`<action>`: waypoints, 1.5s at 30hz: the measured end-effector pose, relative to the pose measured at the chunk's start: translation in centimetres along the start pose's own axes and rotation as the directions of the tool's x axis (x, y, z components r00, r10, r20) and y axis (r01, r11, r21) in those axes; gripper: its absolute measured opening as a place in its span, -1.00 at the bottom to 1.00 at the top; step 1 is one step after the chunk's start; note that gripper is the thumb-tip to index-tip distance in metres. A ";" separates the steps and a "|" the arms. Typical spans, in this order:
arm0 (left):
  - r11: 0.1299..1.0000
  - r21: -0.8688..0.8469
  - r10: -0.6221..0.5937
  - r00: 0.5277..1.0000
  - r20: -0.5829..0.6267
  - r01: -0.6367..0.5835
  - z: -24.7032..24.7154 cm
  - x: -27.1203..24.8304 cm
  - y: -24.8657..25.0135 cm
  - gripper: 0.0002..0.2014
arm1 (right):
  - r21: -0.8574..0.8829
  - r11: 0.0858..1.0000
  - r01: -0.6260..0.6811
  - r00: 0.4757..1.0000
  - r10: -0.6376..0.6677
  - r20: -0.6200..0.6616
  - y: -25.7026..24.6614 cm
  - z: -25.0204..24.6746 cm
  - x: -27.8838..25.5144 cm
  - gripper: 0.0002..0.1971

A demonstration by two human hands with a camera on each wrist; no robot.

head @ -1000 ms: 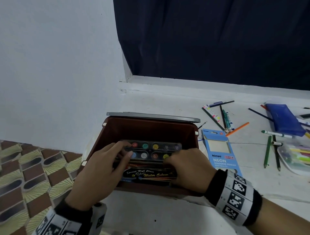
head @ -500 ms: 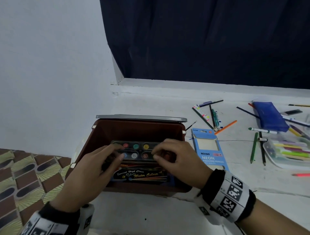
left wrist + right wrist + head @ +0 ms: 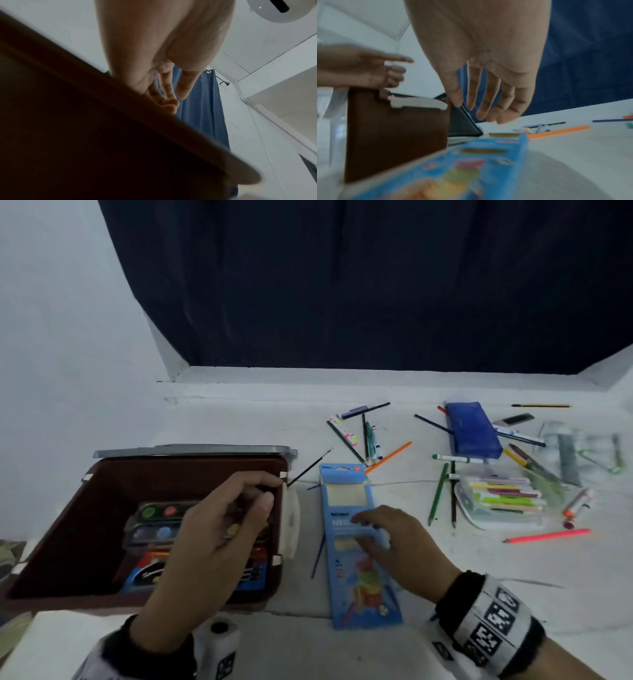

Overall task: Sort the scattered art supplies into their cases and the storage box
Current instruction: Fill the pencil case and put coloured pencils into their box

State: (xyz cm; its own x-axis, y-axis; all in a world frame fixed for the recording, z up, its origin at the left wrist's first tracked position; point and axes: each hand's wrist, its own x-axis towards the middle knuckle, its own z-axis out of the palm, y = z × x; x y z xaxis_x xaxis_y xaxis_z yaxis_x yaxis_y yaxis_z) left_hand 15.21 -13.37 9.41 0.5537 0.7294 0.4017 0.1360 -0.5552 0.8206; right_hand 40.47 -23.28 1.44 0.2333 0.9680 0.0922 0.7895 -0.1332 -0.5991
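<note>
The brown storage box [image 3: 102, 491] stands at the left end of the white ledge, with a watercolour palette [image 3: 154, 522] lying flat inside. My left hand [image 3: 267, 491] hovers over the box's right side, fingers loosely curled and holding nothing. In the right wrist view it [image 3: 376, 70] shows above the box [image 3: 393, 135] with its index finger extended. My right hand [image 3: 370, 529] is spread, fingers straight, just over the blue neon pencil carton [image 3: 363, 594] lying beside the box. The right wrist view shows that hand [image 3: 479, 108] above the carton [image 3: 471, 162].
The grey lid [image 3: 191, 449] leans behind the box. A thin brush [image 3: 308, 470] lies by its far right corner. Further right are a blue pencil case [image 3: 471, 433], a clear case of markers [image 3: 500, 501] and several loose pencils, among them an orange pencil [image 3: 390, 457] and a pink pencil [image 3: 548, 535].
Both hands have let go of the watercolour palette, which now lies in the box. My right hand has moved right to the blue carton; my left has shifted toward the box's right rim.
</note>
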 end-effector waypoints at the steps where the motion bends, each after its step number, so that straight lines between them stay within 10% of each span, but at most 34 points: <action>1: 0.999 -0.039 -0.015 1.000 0.005 0.015 1.2 0.2 0.6 -0.82 | -0.097 0.995 0.034 0.993 -0.023 0.118 1.2 -0.2 -0.4 -0.58; 5: 0.987 -0.132 -0.080 0.995 0.063 0.088 6.1 0.5 1.9 -0.78 | -0.250 0.949 0.190 0.920 -0.083 0.384 5.0 -1.0 -1.7 -0.27; 19: 0.910 0.212 -0.413 0.834 0.366 0.357 18.7 1.6 -0.8 -0.74 | -0.286 0.895 0.343 0.811 -0.128 0.570 12.9 -8.7 -3.0 -0.11; 23: 0.895 0.248 -0.445 0.790 0.422 0.372 20.5 2.0 -1.1 -0.43 | -0.308 0.870 0.386 0.802 -0.150 0.579 14.6 -9.3 -3.0 -0.47; 29: 0.880 0.329 -0.456 0.802 0.387 0.342 22.4 3.3 -1.7 -0.64 | -0.243 0.889 0.388 0.768 -0.166 0.619 15.8 -10.2 -2.7 -0.44; 34: 0.838 0.511 -0.432 0.803 0.412 0.189 22.6 4.6 -2.8 -0.54 | -0.136 0.935 0.326 0.829 -0.213 0.517 15.6 -10.6 -2.5 -0.62; 38: 0.821 0.556 -0.417 0.805 0.422 0.134 21.9 5.0 -3.5 -0.10 | -0.215 0.923 0.319 0.896 -0.219 0.387 15.2 -10.7 -1.7 -0.59; 45: 0.817 0.576 -0.344 0.837 0.427 0.042 21.8 6.2 -3.2 -0.49 | -0.551 0.749 0.368 0.908 -0.162 0.386 12.0 -11.5 2.4 -0.86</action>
State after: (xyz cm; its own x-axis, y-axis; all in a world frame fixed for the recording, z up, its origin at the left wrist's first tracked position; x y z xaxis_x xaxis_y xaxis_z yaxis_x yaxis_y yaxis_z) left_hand 36.07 -15.80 0.44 0.7669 0.6305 -0.1195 0.6073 -0.6528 0.4528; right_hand 57.05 -24.99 3.60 -0.1354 0.9828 -0.1260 0.9900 0.1394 0.0232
